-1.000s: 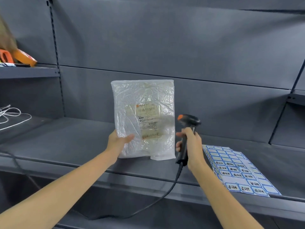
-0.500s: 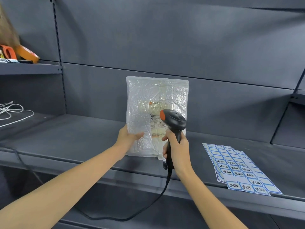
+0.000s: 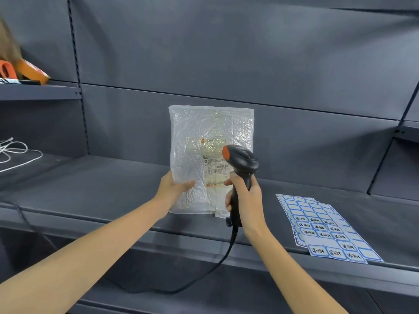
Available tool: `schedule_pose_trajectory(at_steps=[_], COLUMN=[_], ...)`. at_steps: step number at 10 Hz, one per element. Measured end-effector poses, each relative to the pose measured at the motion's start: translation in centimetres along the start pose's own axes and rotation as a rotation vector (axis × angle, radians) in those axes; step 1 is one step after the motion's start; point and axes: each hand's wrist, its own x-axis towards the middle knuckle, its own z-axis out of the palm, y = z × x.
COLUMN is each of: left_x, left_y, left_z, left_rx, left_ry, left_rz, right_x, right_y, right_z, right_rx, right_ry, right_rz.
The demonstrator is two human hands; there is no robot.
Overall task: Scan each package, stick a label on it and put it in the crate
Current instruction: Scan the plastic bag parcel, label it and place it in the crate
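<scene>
Dark grey metal shelving fills the view, its back panels smooth and matte. A slotted upright divides two bays. The main shelf runs wide under soft, even light.

Clear bubble-wrap package upright above shelf; black scanner before its label.

— What have you got up there?

— My left hand holds a clear bubble-wrap package upright by its lower left edge, thumb across the front, printed slip facing me.

— And the other?

— My right hand grips a black scanner by its handle, its orange-tipped head just in front of the slip. Its cable hangs below the shelf.

— Anything nearby?

— Sheets of blue-bordered labels lie on the shelf to my right; white cord far left.
</scene>
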Motion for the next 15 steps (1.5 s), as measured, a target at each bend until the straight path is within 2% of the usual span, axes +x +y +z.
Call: schedule_pose_trajectory(at_steps=[1,3,4,5,8,10,11,12,13,14,15], left_x=[0.2,0.5,0.5,0.6,1.1,2.5,2.7,3.1,3.5,3.7,3.7], left_y=[0.4,1.5,0.9,-0.4,-2.5,-4.2,-4.4,-4.4,-4.8,-5.1,-5.1], left_z=[-0.4,-2.1,-2.4,-2.7,-2.4,-2.0,-1.3,-1.2,-1.9,-2.1,-1.9], left_rx=[0.049,0.293,0.402,0.472,0.592,0.683,0.734,0.736,0.679,0.647,0.649], left_ry=[-0.043,-0.070,-0.058,-0.061,-0.064,-0.091,-0.088,-0.119,-0.134,-0.130,-0.127], left_rz=[0.010,0.023,0.000,-0.043,-0.048,-0.069,-0.100,-0.151,-0.165,-0.157,-0.147], right_x=[1.3,6.1,7.4,7.3,7.3,7.2,7.7,7.9,8.0,8.0,7.7], right_y=[-0.5,-0.3,1.2,2.6,6.3,6.6,6.9,5.8,3.1,1.0,-0.2], right_z=[-1.4,-7.0,-9.1,-9.5,-9.1,-9.0,-9.2,-10.5,-14.0,-19.0,-22.4], right_rx=[-0.028,-0.179,-0.465,-0.767,-1.158,-1.279,-1.391,-1.350,-1.290,-1.359,-1.424], right_ry=[0.062,0.197,0.162,0.135,0.151,0.151,0.085,0.096,0.204,0.258,0.190], right_rz=[0.009,0.298,0.368,0.341,0.323,0.325,0.352,0.367,0.427,0.603,0.741])
